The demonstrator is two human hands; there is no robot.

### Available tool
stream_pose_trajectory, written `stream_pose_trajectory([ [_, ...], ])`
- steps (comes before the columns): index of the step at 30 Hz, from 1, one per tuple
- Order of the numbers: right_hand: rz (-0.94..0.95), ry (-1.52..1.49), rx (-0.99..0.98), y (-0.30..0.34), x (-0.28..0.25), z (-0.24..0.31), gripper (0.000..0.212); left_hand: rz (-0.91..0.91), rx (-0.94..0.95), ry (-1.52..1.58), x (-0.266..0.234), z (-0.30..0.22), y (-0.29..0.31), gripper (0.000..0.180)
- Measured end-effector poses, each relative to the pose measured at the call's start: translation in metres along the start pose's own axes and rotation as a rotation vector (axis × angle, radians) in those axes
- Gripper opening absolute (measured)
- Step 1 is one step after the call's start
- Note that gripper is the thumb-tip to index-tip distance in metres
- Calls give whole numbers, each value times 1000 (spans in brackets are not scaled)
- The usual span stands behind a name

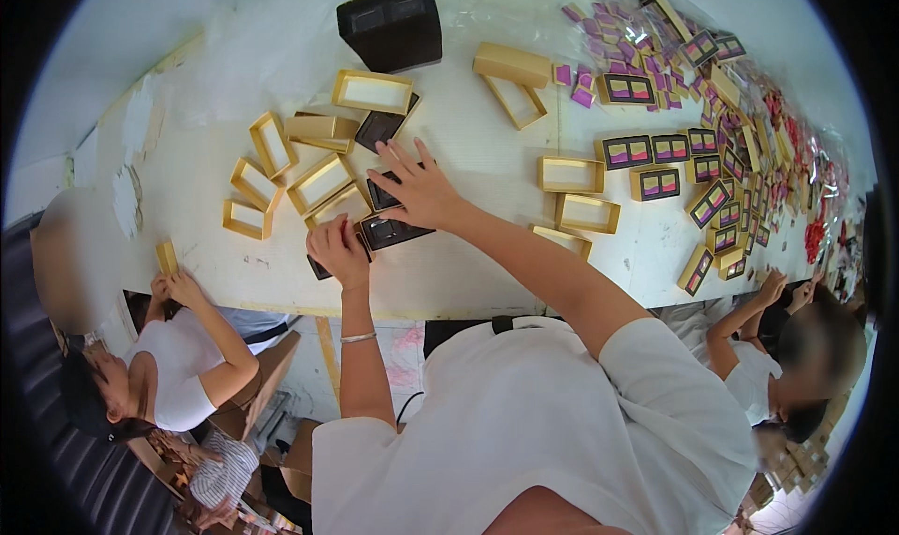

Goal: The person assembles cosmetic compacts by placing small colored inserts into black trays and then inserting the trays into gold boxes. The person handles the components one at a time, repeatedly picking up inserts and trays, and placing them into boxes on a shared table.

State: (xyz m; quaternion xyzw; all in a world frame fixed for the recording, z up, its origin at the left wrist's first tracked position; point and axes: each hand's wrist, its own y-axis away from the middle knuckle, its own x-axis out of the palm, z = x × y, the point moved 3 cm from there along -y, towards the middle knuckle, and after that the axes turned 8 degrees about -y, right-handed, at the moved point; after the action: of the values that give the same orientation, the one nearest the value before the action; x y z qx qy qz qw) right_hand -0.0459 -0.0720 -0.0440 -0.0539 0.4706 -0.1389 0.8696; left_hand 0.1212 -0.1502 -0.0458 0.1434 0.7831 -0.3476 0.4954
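Note:
My right hand (415, 187) reaches across the table with its fingers spread over a group of black two-compartment trays. One black tray (398, 231) lies just below its palm. My left hand (339, 252) is closed, its fingers curled over another black tray (320, 268), whose ends show on both sides of the hand. Touching or right beside its fingertips is an open gold box frame (348, 204). A further black tray (379, 128) lies beyond my right fingers, partly beneath a gold frame (372, 91). What the left fingertips press on is partly hidden.
Several gold frames (272, 145) lie on the left, others (588, 214) to the right. A dark stack of trays (390, 25) stands at the back. Filled two-compartment boxes (626, 152) and small purple pieces (582, 95) crowd the right. People work at left (192, 366) and right (749, 366).

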Motion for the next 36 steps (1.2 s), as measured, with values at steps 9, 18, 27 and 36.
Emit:
stream_pose_trajectory([
  [9, 57, 64, 149, 57, -18, -31, 52, 170, -17, 29, 27, -58, 40, 26],
  [18, -144, 17, 54, 46, -55, -42, 39, 182, -46, 168, 25, -111, 40, 19],
  [27, -385, -256, 31, -5, -61, -64, 26, 116, -310, 493, 0, -87, -5, 16],
  [36, -525, -4, 50, -58, -177, -119, 55, 317, -292, 96, 42, -13, -38, 19],
])
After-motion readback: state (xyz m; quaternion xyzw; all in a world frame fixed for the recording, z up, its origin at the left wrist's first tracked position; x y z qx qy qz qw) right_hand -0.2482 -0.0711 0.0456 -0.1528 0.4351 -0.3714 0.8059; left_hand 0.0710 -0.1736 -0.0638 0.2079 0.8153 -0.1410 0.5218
